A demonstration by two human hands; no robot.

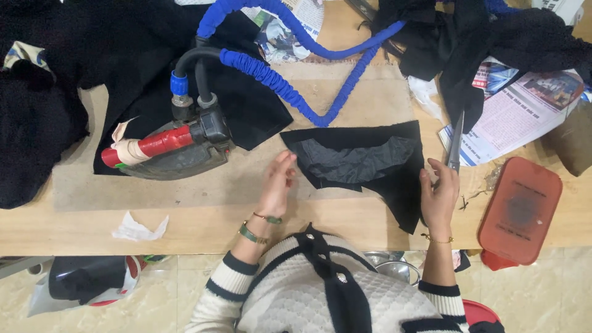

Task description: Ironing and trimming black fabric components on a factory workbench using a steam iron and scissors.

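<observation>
A black fabric piece [394, 185] lies flat on the wooden table [203, 225], with a thinner grey-black lining piece [357, 161] on top of it. My left hand [276, 184] rests with fingers together at the fabric's left corner, touching or nearly touching it, and holds nothing. My right hand [439, 196] sits at the fabric's right edge and grips a pair of scissors [455, 143], blades pointing away from me. Both wrists wear bracelets.
A steam iron [172, 148] with a red handle stands left of the fabric, its blue hose [290, 92] looping over the table. Black cloth heaps lie at left [37, 123] and top right [493, 43]. Newspapers [518, 111], a red flat case [521, 209] and a crumpled paper scrap [139, 228] lie around.
</observation>
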